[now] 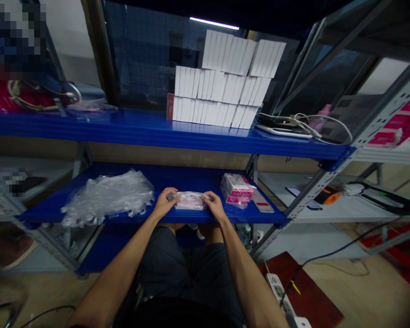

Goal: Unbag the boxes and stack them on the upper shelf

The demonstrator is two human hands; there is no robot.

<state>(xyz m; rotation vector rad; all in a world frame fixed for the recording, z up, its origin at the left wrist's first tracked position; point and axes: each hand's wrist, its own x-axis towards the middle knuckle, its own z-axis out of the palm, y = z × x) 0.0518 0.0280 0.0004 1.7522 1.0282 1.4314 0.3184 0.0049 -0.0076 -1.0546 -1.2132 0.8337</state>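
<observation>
Between my two hands lies a small pink-and-white box in clear plastic wrap [190, 201], at the front of the lower blue shelf [191, 172]. My left hand [165, 203] grips its left end, and my right hand [214, 203] grips its right end, thumbs over the near side. To the left spreads a heap of clear plastic bags [111, 195]. On the right sits a stack of pink-and-white boxes [238, 189] in clear plastic, with a phone [262, 201] beside it.
White boxes [222, 86] stand in stacked rows on the upper blue shelf [136, 127]. Cables and a white device [283, 130] lie right of them. A grey metal upright [304, 196] rises at the right. A power strip [280, 291] rests on a red-brown board below.
</observation>
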